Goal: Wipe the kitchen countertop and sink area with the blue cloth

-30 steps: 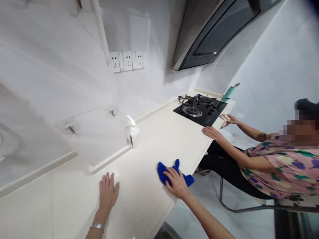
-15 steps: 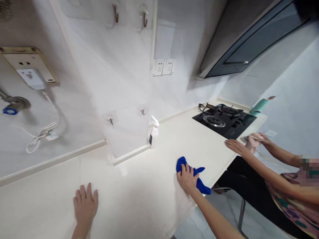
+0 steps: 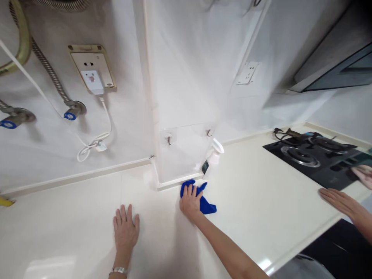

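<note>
My right hand [image 3: 190, 200] presses a blue cloth [image 3: 207, 206] against the white countertop [image 3: 162, 240], close to the base of the wall pillar. Parts of the cloth stick out beyond my fingers to the right and in front. To the left, my left hand [image 3: 126, 228] lies flat on the counter with its fingers spread and nothing in it. A white spray bottle [image 3: 214, 157] stands just beyond the cloth, at the pillar's corner.
At the right is a black gas hob [image 3: 308, 155] below a range hood [image 3: 334, 62]. A co-worker's hand [image 3: 338, 199] rests at the counter's right edge. Pipe valves [image 3: 74, 110] and a plugged-in charger [image 3: 93, 81] with a coiled cable are on the left wall.
My right hand has slid the blue cloth leftward and away from me, from near the counter's front edge to the pillar base. The view has turned left. My left hand stays flat.
</note>
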`<state>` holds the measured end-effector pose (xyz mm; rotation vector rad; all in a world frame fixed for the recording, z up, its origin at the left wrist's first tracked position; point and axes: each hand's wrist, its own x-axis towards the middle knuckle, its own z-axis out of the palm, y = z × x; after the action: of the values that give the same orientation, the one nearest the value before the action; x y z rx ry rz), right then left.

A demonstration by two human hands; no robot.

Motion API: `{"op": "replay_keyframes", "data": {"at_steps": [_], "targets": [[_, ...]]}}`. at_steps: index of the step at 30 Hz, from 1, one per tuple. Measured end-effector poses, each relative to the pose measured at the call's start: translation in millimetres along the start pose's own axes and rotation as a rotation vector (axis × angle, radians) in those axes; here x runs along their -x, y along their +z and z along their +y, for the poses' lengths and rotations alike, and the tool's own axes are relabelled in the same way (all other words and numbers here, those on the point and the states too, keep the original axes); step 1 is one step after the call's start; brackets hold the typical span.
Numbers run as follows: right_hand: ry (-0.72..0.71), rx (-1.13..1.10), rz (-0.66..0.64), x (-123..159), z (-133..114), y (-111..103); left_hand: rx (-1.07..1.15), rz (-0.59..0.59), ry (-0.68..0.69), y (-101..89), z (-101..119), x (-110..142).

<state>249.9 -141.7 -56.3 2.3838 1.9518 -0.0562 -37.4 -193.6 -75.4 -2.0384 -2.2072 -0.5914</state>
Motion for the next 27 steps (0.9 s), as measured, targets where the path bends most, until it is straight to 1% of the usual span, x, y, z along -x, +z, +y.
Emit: {"op": "replay_keyframes", "data": {"at_steps": [3, 4, 6, 9, 10, 12, 14, 16, 18, 20, 22, 23, 25, 27], "targets": [[-0.129, -0.051, -0.015, 13, -49, -8, 0.002, -0.007, -0.001, -4.2, 3, -1], [-0.203, -0.083, -0.026, 20, -62, -10, -0.004, -0.003, 0.004, -5.3, 4, -2], [-0.407, -0.16, -0.074, 36, -81, -18, -0.022, 0.004, 0.015, -6.4, 4, -2], [-0.719, -0.27, -0.15, 61, -96, -31, -0.047, 0.011, 0.015, -6.2, 3, -1], [-0.791, -0.297, -0.171, 70, -97, -35, -0.05, 0.01, 0.016, -6.2, 2, 0], [-0.888, -0.345, -0.202, 88, -92, -40, -0.048, 0.003, 0.021, -6.8, 0, 1], [-0.951, -0.395, -0.232, 109, -78, -42, -0.039, -0.005, 0.025, -8.6, 1, 0], [-1.001, -0.439, -0.248, 131, -55, -39, -0.03, -0.011, 0.015, -11.0, 3, -1], [-1.029, -0.462, -0.249, 152, -26, -33, -0.02, -0.023, 0.0, -13.0, 5, -3], [-1.019, -0.464, -0.231, 172, 7, -25, -0.011, -0.045, -0.021, -14.1, 8, -4], [-0.966, -0.456, -0.199, 188, 42, -14, -0.002, -0.068, -0.044, -14.4, 10, -6], [-0.918, -0.447, -0.179, 194, 60, -7, 0.002, -0.073, -0.053, -14.5, 11, -6], [-0.78, -0.417, -0.133, 202, 95, 5, 0.006, -0.071, -0.057, -14.6, 11, -6], [-0.613, -0.379, -0.071, 204, 128, 16, 0.009, -0.055, -0.038, -14.5, 11, -6]]}}
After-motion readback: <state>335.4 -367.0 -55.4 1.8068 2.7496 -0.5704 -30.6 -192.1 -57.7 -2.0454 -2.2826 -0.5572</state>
